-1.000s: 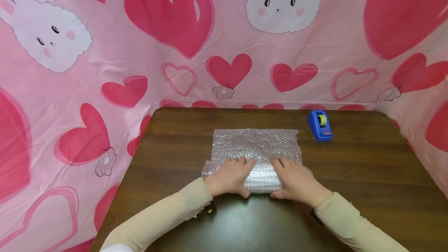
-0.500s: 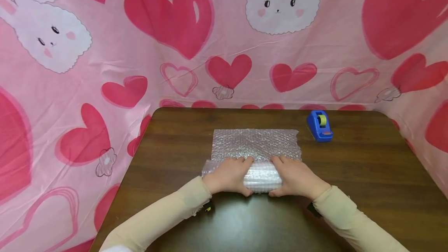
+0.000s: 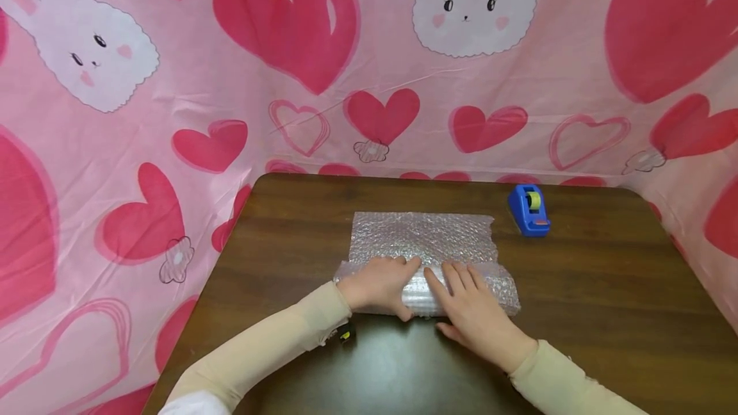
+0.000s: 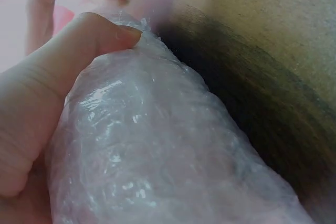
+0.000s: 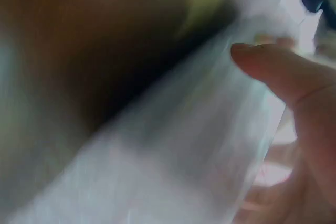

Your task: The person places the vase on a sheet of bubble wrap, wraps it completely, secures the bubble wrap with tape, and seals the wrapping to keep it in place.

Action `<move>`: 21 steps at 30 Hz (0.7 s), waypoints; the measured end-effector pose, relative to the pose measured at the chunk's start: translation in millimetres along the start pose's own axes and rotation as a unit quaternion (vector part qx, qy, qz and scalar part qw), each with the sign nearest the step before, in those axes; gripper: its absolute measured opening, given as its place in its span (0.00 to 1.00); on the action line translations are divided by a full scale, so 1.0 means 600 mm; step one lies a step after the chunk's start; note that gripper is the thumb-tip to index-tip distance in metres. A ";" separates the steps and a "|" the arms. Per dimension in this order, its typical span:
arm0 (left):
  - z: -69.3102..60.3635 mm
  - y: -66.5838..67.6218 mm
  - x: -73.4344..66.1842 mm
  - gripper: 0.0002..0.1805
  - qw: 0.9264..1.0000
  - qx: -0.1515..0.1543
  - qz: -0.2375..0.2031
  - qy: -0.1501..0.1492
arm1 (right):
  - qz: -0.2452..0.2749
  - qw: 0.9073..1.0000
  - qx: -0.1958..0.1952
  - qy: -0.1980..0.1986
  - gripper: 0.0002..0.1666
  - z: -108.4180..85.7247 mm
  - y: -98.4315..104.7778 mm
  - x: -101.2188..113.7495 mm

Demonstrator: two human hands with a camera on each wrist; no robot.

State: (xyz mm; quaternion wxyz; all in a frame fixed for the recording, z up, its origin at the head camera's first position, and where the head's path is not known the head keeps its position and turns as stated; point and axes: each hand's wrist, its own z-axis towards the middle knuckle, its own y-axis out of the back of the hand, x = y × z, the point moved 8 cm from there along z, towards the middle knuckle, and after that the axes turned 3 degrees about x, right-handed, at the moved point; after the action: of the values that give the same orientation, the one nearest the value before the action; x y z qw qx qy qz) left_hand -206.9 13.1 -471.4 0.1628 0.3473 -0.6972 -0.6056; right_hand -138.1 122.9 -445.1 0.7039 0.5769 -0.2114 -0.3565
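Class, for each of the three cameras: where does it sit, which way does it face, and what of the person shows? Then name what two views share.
Head: worn on the head, facing forward and down at the bubble wrap on the table; left hand, right hand and sleeves show.
Left wrist: on that wrist, facing the bubble wrap close up; the left hand's thumb shows.
Right wrist: on that wrist, facing the bubble wrap, blurred; part of the right hand shows.
Shared: both wrist views show the bubble wrap.

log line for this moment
left hand: grips clear bubble-wrap roll | right hand: extended over roll | blue plastic tape dispenser: farther back, right
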 end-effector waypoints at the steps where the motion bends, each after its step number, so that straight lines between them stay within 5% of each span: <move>1: 0.001 0.000 0.000 0.46 1.000 0.003 -0.003 0.000 | 0.000 1.000 -0.001 -0.004 0.62 -0.002 0.000 0.004; 12: 0.004 -0.003 0.003 0.46 0.999 0.032 -0.033 -0.006 | 0.019 0.999 -0.005 -0.034 0.68 0.001 -0.020 -0.001; 21: 0.017 -0.001 0.023 0.45 0.990 0.040 -0.134 0.002 | 0.032 0.999 -0.017 -0.041 0.63 0.025 -0.028 -0.027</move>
State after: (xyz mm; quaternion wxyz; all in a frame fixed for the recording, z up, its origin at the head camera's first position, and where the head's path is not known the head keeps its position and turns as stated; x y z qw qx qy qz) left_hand -223.4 11.2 -476.7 0.0675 0.4450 -0.6676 -0.5931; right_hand -163.7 123.6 -455.4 0.7155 0.5427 -0.2521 -0.3605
